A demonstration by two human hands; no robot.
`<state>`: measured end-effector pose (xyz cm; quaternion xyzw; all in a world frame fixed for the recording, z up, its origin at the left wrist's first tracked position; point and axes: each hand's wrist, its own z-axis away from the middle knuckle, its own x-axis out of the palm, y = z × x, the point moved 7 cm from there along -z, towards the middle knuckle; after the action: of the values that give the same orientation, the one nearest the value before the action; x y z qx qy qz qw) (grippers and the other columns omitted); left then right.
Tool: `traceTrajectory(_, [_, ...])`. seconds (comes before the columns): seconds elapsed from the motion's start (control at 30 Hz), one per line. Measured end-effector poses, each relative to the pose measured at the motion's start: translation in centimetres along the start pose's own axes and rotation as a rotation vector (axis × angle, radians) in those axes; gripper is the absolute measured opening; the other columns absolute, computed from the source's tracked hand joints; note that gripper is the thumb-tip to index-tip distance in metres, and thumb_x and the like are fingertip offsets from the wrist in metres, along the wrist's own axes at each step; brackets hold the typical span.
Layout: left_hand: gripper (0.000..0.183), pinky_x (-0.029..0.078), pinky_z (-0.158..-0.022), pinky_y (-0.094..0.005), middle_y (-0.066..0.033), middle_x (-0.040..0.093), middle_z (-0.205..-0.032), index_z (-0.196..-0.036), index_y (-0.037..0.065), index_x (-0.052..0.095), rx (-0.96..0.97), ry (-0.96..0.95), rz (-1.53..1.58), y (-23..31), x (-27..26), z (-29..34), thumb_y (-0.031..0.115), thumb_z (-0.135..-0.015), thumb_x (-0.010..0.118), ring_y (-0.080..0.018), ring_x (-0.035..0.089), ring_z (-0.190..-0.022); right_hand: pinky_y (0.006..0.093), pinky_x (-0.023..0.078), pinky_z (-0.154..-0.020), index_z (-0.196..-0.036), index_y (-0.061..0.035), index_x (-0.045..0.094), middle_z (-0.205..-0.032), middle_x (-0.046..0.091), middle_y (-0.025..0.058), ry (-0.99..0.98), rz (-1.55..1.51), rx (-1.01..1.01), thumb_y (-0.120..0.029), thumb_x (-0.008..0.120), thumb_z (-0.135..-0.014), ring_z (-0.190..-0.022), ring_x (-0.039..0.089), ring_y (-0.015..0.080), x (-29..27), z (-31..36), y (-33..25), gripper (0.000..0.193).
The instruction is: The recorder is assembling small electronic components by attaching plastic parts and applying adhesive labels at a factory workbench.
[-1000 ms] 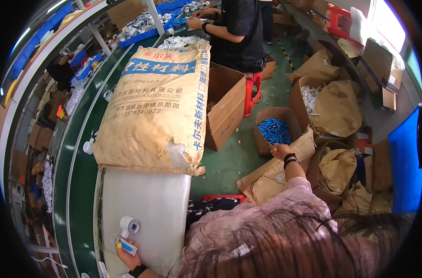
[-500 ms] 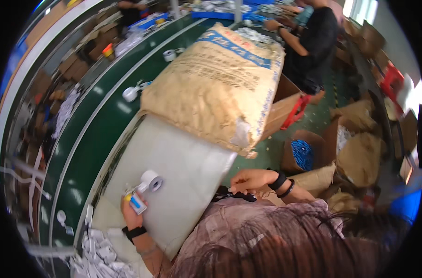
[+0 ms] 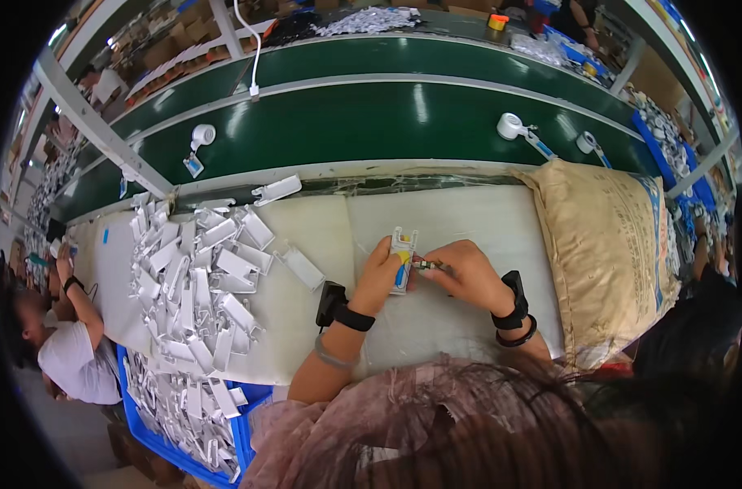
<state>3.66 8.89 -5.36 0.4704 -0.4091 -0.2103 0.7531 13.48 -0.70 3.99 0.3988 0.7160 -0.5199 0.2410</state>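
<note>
Over the pale work surface, my left hand [image 3: 376, 275] is closed round a white plastic housing [image 3: 401, 239], held nearly upright. Yellow and blue parts show inside the housing. My right hand [image 3: 467, 275], beside it, pinches a small green circuit board [image 3: 425, 264] at the housing's right edge; whether the two touch I cannot tell. Left of my hands lies a pile of white plastic housings [image 3: 200, 281], and one loose housing [image 3: 302, 269] sits at the pile's edge, nearest my left hand.
A blue bin [image 3: 245, 440] of white housings stands below the pile. On the right lies a large tan sack [image 3: 603, 261]. Beyond the table runs a green conveyor belt [image 3: 338, 126] carrying round-headed white devices [image 3: 510, 126]. A white cable [image 3: 254, 81] hangs over it. Another person [image 3: 78, 346] works at far left.
The view has swung left, bringing the pile and bin into sight. My right hand has moved from near my lap to beside my left. No round white head now shows by the left hand's piece.
</note>
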Motion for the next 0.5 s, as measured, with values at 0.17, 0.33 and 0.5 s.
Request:
traceTrajectory(0.17, [0.029,0.053,-0.057,-0.0276,-0.0069,0.062,-0.097,-0.119,0.005,0.049,-0.052,0.010,-0.035,-0.2,0.1,-0.4,0.010,-0.091,0.046,-0.0120,0.059,-0.072,0.0365,0.045,-0.066,-0.092,-0.0088,0.068,-0.071,0.061,0.0049,0.118,-0.071,0.067,-0.004,0.072,-0.072,-0.064,0.058,0.0253,0.5,1.1,1.6,0.021])
traceTrajectory(0.33, [0.031,0.049,-0.056,-0.0271,-0.0077,0.061,-0.096,-0.122,0.002,0.046,-0.060,-0.058,-0.063,0.4,0.1,0.2,0.007,-0.091,0.043,-0.0114,0.057,-0.068,0.0334,0.045,-0.058,-0.092,-0.0095,0.067,-0.071,0.057,0.0035,0.212,0.092,0.098,0.000,0.071,-0.068,-0.063,0.056,0.0240,-0.1,1.3,1.3,0.026])
traceTrajectory(0.5, [0.033,0.050,-0.056,-0.0273,-0.0092,0.062,-0.096,-0.123,0.001,0.045,-0.096,-0.080,-0.029,1.0,1.2,0.9,0.005,-0.090,0.041,-0.0129,0.057,-0.068,0.0328,0.048,-0.062,-0.094,-0.0050,0.064,-0.080,0.060,0.0079,0.285,0.054,0.136,0.002,0.071,-0.073,-0.071,0.059,0.0227,-0.8,1.4,0.4,0.024])
